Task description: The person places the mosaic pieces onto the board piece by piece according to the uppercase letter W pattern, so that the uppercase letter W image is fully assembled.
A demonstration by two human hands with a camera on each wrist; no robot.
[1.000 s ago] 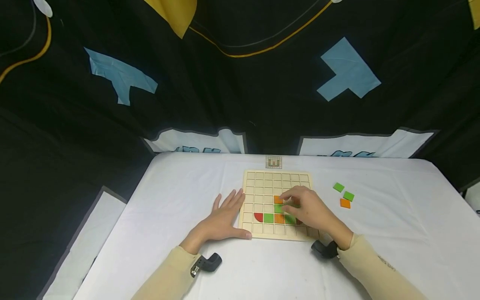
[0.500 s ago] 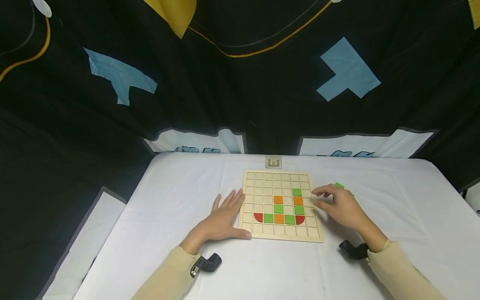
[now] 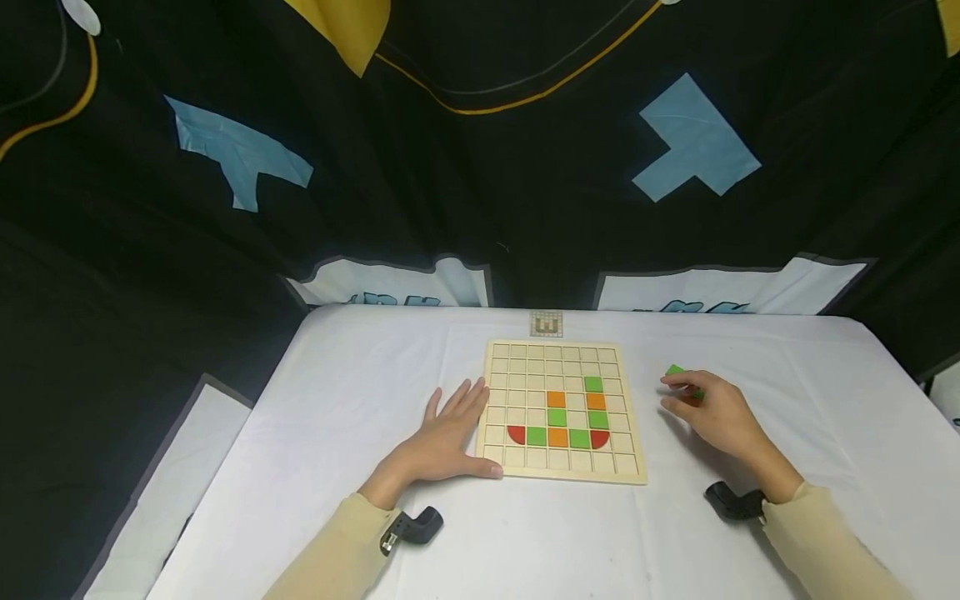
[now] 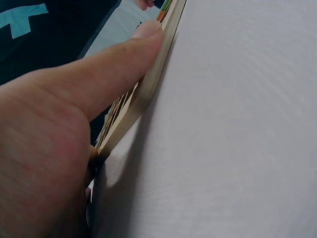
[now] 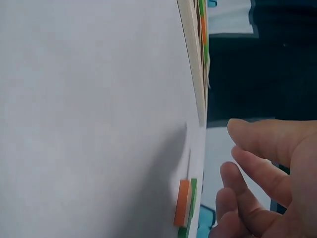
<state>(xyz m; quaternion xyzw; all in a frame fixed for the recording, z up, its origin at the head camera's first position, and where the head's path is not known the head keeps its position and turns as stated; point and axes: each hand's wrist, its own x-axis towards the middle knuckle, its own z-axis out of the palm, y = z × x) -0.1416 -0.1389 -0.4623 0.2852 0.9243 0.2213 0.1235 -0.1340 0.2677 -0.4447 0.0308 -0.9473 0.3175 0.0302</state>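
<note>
A light wooden grid board [image 3: 517, 358] lies on the white-covered table. Its cells hold green squares, orange squares such as the upper left one [image 3: 556, 399], and two red rounded pieces, the left one [image 3: 517, 434] among them. My left hand [image 3: 438, 446] rests at the board's left edge, fingers spread, with the thumb [image 4: 119, 64] on its near rim. Right of the board, my right hand [image 3: 712, 412] hovers with loosely bent fingers and nothing between them. Close below it are a green tile [image 3: 674, 369] and, in the right wrist view, an orange tile [image 5: 182, 203] with green behind it.
Behind the board lies a small card [image 3: 546, 324] with a grid pattern. A black curtain [image 3: 480, 192] hangs beyond the table's far edge. White cloth [image 3: 810, 400] covers the tabletop around the board.
My right hand has moved off the board to the right, over the loose tiles, uncovering the pieces on the board's right side. The left hand stays in place.
</note>
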